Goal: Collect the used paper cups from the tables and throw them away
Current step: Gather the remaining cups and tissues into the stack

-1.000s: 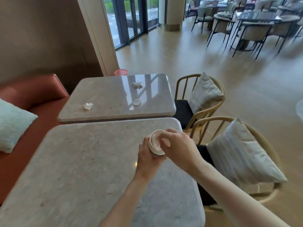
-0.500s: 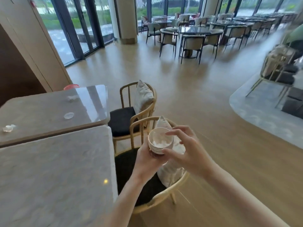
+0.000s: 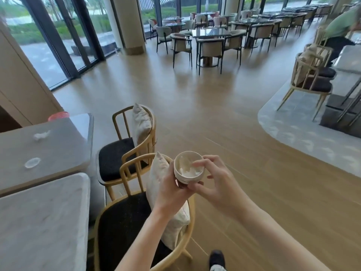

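A stack of nested paper cups [image 3: 188, 172] is gripped by the left hand [image 3: 172, 189] above the nearer wooden chair [image 3: 125, 218]; crumpled tissue [image 3: 190, 170] inside is pinched by the right hand [image 3: 214, 184].

The left hand [image 3: 172, 190] hides the stacked cups' [image 3: 188, 170] lower walls; their count is unclear.

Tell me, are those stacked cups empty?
No. The cups hold crumpled white paper, visible through the open top; liquid, cannot tell.
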